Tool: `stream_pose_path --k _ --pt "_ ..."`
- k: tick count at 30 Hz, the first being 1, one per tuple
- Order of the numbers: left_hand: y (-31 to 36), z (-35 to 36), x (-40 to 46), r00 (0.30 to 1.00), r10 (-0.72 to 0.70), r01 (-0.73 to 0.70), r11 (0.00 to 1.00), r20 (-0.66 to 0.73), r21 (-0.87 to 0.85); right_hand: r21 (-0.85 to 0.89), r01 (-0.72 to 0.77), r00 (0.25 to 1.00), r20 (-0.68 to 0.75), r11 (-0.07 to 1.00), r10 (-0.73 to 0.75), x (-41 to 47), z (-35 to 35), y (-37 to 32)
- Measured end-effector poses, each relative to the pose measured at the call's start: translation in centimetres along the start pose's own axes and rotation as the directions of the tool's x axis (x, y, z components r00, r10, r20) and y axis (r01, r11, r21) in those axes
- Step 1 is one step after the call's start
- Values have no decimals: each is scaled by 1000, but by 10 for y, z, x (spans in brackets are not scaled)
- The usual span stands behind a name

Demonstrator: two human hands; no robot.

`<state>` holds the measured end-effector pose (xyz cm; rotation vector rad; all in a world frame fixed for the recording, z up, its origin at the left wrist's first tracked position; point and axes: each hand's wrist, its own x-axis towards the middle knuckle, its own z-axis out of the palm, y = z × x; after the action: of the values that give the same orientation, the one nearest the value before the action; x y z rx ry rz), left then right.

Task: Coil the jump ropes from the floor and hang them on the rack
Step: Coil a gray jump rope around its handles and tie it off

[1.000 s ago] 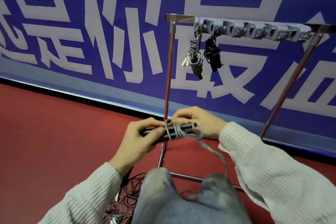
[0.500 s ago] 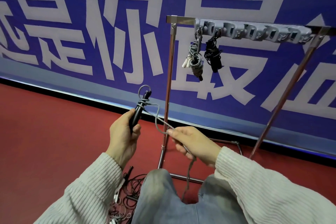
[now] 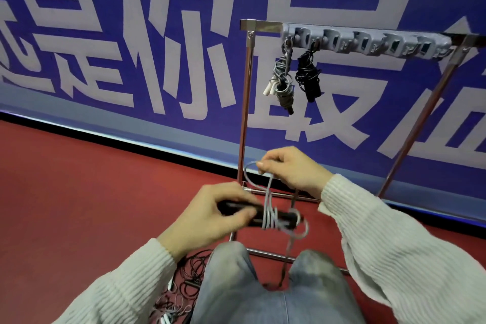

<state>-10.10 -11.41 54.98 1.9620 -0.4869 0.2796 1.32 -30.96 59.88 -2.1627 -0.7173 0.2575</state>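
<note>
So, head view, the only one I get. My left hand (image 3: 218,214) grips the black plastic jump-rope handles (image 3: 252,214), held level just above my knees; fingers and thumb are curled round the handle end. My right hand (image 3: 289,168) pinches the thin grey rope cord (image 3: 268,192) between thumb and fingertips, raised above the handles with a loop arcing out to the left of the thumb.

Risks as I judge them: the wraps sit bunched near the handles' free right end, so a slack pull could let them slide off that tip and undo the coil. The tail of cord drops between my knees toward the red floor (image 3: 79,192); it could snag on the trousers or the rack's lower bar and jerk the wrap loose. If the pinch slips, the loop springs open. Frame is a bit blurred round the wraps, so I can't count them.

Look of the thing: several tight grey turns round the dark handles, one loose ring hanging off the right end.

The chrome metal rack (image 3: 246,113) stands beyond the hands; two coiled ropes, a grey bundle (image 3: 282,81) and a black bundle (image 3: 307,76), hang at the left end of its grey hook strip (image 3: 368,43). More tangled ropes (image 3: 184,284) lie on the floor by my left knee.
</note>
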Motion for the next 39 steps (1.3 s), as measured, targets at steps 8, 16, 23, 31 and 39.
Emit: stream_pose_path --k 8,16,23,31,39 --pt "-2 -3 31 752 -555 195 702 -356 -685 92 -7 994 107 996 -3 -36 61 5" --pt "-26 -5 16 939 -334 290 898 81 331 -456 272 945 291 847 -147 -14 18 -16" --pt "-12 -17 5 952 -305 255 766 15 -590 276 -19 964 259 961 -55 -13 17 2" --pt "-18 -6 25 794 -600 102 291 -99 -951 667 -202 978 172 717 116 -24 65 16" --pt "-40 -27 37 638 -703 -24 390 -314 -921 659 -340 939 278 671 202 -28 67 26"
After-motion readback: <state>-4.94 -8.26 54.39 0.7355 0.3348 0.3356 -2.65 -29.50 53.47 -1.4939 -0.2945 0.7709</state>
